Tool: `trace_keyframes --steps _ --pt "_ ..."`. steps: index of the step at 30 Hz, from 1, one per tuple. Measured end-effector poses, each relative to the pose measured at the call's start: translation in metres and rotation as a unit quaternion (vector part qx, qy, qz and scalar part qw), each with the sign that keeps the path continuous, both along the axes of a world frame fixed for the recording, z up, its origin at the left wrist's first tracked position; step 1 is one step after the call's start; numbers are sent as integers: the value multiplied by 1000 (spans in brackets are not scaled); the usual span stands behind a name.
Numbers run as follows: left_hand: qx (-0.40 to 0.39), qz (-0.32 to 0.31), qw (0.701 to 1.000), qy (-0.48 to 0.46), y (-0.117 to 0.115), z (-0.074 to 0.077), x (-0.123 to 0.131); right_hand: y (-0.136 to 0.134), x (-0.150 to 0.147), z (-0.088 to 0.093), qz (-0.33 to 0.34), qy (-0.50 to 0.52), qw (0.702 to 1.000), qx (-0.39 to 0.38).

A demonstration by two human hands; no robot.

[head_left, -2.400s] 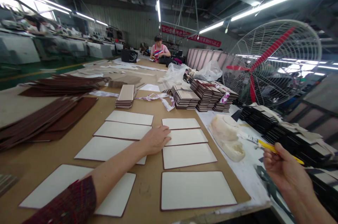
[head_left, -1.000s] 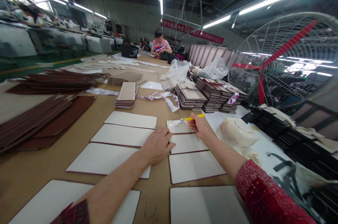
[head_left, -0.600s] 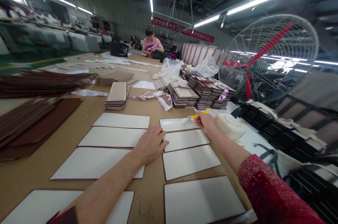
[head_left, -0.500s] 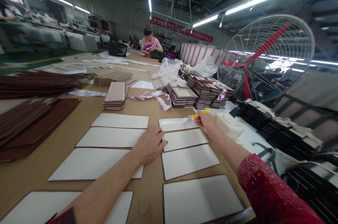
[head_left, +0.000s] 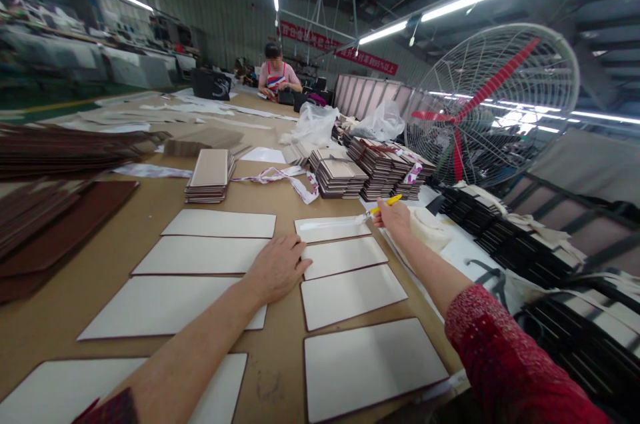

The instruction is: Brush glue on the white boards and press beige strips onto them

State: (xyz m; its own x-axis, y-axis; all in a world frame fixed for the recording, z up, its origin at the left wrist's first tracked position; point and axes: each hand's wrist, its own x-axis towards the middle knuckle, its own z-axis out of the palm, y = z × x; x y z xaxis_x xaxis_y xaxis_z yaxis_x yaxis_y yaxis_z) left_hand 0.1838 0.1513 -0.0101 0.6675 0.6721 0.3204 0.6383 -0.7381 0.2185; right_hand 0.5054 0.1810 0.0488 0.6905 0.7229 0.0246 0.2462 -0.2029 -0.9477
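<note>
My right hand [head_left: 394,216] grips a yellow-handled brush [head_left: 385,205]. Its bristles touch the right end of the farthest white panel [head_left: 333,231] in the right-hand column, where a wet-looking white streak runs along the surface. Resting flat, my left hand [head_left: 278,267] is open, its fingertips at the left edges of the far right-hand panels. Below them lie a second panel [head_left: 345,257], a third panel [head_left: 353,296] and a larger near panel [head_left: 373,367]. Another column of dark-edged white panels [head_left: 173,304] lies to the left, partly hidden by my left forearm.
Brown sheets [head_left: 65,224] are piled at left. Panel stacks [head_left: 207,174] and tied bundles [head_left: 337,174] stand farther back, beside a patterned cloth strip [head_left: 280,174]. A large fan [head_left: 493,111] and black stacked pieces [head_left: 485,217] are at right. A co-worker [head_left: 280,74] sits across the table.
My right hand has drawn the brush a little toward the right end of the far panel. My left hand stays by the panel edges; the whole view has shifted slightly.
</note>
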Motion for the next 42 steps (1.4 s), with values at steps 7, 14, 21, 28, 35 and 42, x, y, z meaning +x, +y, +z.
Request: trace_keyframes --steps 7,14,21,28,35,42 --pt "-5 6 1000 -1 -1 0 -1 -7 -27 8 30 44 998 41" --pt "-8 9 1000 10 -2 1 1 -12 -94 -6 127 166 978 14" --pt "-8 5 1000 18 -2 -1 0 -9 -122 -18 148 174 974 -1" --pt "-3 6 1000 25 -1 1 1 -7 -109 -20 139 107 984 -13" --pt "4 6 1000 24 -1 -1 0 -13 -57 -17 100 34 994 -25" --pt "9 1 1000 21 -1 -1 0 -18 -14 -10 45 -52 997 -45"
